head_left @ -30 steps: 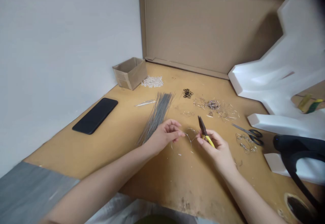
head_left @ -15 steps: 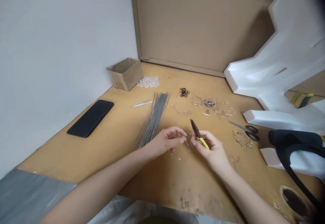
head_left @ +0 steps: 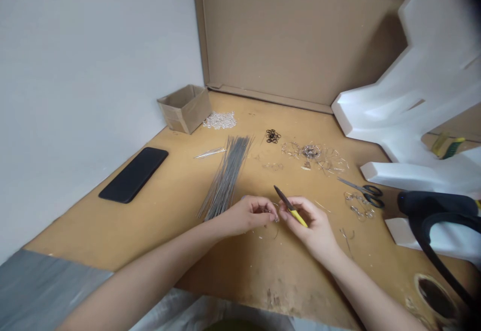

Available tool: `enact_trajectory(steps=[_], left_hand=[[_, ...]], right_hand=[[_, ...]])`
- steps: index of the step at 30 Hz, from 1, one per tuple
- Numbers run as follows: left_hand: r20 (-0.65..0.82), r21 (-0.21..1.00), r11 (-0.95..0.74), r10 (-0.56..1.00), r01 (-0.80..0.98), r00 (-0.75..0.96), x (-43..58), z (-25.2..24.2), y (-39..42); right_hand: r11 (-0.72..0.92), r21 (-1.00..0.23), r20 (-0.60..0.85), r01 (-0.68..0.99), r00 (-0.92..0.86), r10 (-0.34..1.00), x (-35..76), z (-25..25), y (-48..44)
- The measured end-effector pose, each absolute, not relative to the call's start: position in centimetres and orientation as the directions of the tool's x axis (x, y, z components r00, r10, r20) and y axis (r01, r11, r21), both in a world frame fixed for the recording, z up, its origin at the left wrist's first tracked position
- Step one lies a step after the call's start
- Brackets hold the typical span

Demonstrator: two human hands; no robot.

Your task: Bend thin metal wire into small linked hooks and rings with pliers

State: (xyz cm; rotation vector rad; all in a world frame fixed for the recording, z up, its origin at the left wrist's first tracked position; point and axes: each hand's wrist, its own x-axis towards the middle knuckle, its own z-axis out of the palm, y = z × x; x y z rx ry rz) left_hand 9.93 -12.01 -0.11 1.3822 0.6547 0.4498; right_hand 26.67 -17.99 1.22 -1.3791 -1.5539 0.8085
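Note:
My left hand (head_left: 252,215) is closed, thumb and fingers pinching a thin bent wire (head_left: 277,232) that curves out below the fingertips. Close against it on the right, my right hand (head_left: 313,223) grips pliers (head_left: 296,217) with yellow handles, their dark jaws pointing up and to the left. The fingertips of both hands nearly meet, and the wire's end between them is too small to make out. Just behind my left hand lies a bundle of straight grey wires (head_left: 231,173).
A black phone (head_left: 134,175) lies left. Farther back stand a small cardboard box (head_left: 191,111), clear beads (head_left: 220,119) and black rings (head_left: 273,136). Right of centre are tangled wire pieces (head_left: 315,155), scissors (head_left: 364,191) and wire loops (head_left: 358,207). White foam (head_left: 398,171) borders the right side.
The pliers have come down and left, tilting further left. My left hand has closed up and moved slightly right and down, and the wire now loops lower beneath the fingers.

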Motion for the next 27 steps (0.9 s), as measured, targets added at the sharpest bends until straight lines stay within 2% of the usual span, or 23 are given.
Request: enact_trajectory(steps=[14,19,23,27], left_hand=[[-0.191,0.978,0.180,0.583,0.104,0.790,9.5,0.0,-11.8],[-0.165,0.951,0.307,0.622,-0.044,0.766,8.8,0.1,-10.9],[-0.136,0.896,0.399,0.666,-0.197,0.733,7.9,0.4,-9.7],[-0.092,0.876,0.400,0.687,-0.269,0.721,7.6,0.4,-9.2]], right_hand=[[0.154,-0.894,0.183,0.422,0.030,0.983,26.8,1.4,-18.0],[0.137,-0.874,0.163,0.467,0.016,0.986,27.9,1.8,-17.5],[0.119,-0.772,0.134,0.625,-0.024,0.991,28.9,1.4,-17.1],[0.149,-0.678,0.119,0.720,-0.093,0.989,29.1,1.1,-17.1]])
